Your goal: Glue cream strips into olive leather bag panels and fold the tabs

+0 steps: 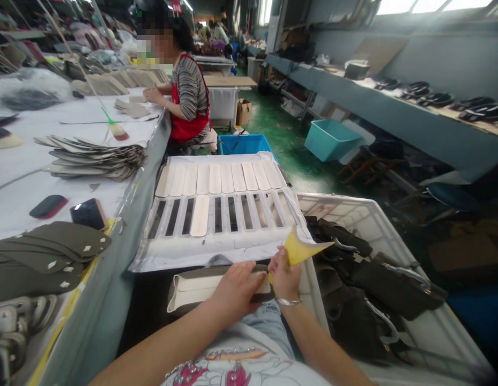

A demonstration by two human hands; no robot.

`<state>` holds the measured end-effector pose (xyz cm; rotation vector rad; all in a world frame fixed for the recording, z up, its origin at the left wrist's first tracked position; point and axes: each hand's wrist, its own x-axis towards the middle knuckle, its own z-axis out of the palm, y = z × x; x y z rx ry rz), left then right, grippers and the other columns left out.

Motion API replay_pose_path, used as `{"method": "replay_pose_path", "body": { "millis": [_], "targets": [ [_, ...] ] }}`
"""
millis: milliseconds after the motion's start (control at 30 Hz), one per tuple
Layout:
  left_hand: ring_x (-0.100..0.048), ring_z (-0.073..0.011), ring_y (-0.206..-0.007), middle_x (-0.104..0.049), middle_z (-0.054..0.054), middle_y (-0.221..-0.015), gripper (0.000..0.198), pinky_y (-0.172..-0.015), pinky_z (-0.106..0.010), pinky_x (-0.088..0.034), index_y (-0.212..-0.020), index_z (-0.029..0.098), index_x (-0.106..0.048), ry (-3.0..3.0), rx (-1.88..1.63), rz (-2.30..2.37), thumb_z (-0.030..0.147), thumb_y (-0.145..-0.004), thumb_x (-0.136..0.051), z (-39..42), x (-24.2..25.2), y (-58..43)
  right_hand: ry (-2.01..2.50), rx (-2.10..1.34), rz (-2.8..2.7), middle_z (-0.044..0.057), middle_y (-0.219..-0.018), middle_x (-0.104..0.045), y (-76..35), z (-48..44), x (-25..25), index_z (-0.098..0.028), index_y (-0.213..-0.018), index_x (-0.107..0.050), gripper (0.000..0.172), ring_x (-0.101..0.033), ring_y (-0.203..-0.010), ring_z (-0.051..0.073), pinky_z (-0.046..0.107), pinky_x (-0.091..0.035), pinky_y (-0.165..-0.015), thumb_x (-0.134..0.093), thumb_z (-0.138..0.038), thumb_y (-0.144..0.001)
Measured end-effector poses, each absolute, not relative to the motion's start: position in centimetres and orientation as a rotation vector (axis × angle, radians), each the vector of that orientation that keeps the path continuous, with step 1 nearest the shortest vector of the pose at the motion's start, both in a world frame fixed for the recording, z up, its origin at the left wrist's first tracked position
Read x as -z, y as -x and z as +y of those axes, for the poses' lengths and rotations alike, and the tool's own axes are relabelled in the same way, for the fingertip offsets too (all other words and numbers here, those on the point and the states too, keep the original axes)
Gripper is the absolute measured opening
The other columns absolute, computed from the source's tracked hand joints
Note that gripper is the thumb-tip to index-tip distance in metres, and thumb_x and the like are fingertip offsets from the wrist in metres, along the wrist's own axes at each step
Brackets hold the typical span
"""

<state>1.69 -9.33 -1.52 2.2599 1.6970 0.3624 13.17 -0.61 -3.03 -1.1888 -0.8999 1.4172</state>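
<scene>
A dark grey, bag-like piece (171, 289) with a cream inner panel (198, 288) lies across my lap. My left hand (236, 289) grips its right part, fingers over the panel and thumb at the near edge. My right hand (287, 273) is closed round a yellow, flat, scraper-like piece (303, 247) with a curved-in end. Its narrow lower end shows beside the right end of the bag piece; I cannot tell whether they touch. Just beyond, a white slotted rack (168, 252) bears a row of cream strips (215, 178). One more cream strip (200, 215) lies over the front slots.
At right stands a white crate (341, 201) of dark bags (409, 287). The left table (124, 201) carries stacked pieces (99, 155), dark panels (43, 257) and a brush (117, 130). A co-worker in a red apron (192, 123) sits ahead, near a blue bin (246, 143).
</scene>
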Motion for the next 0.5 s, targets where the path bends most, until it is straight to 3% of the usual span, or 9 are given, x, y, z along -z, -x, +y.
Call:
{"method": "replay_pose_path", "body": {
  "millis": [167,300,500],
  "targets": [
    [-0.042,-0.0306,-0.117,-0.045,-0.018,-0.129,0.084,-0.099,-0.042,-0.031,-0.132,0.009,-0.032,-2.25,-0.397,1.699,0.038,-0.063,-0.07,-9.3,1.5,-2.0,1.167,-1.435,-0.977,-0.011,-0.045,-0.036,-13.0,-0.5,2.8,-0.016,-0.085,-0.051,0.04,-0.031,-0.037,0.005,0.019,-0.026,-0.035,-0.06,-0.053,-0.072],
    [-0.042,-0.0323,-0.117,-0.045,-0.02,-0.129,0.082,-0.099,-0.044,-0.03,-0.129,0.008,-0.036,-2.247,-0.368,1.747,0.043,-0.063,-0.069,-9.4,1.9,-2.2,1.141,-1.491,-0.927,-0.013,-0.047,-0.026,-13.0,1.1,2.8,-0.019,-0.082,-0.046,0.039,-0.022,-0.035,0.003,0.017,-0.021,-0.033,-0.056,-0.056,-0.072],
    [-0.043,-0.0322,-0.114,-0.045,-0.019,-0.128,0.083,-0.097,-0.043,-0.032,-0.13,0.01,-0.037,-2.271,-0.351,1.753,0.047,-0.063,-0.069,-9.7,1.6,-1.8,1.138,-1.538,-1.027,-0.012,-0.048,-0.026,-12.1,1.1,2.3,-0.019,-0.082,-0.047,0.042,-0.024,-0.036,0.004,0.018,-0.023,-0.034,-0.056,-0.058,-0.071]
  ]
}}
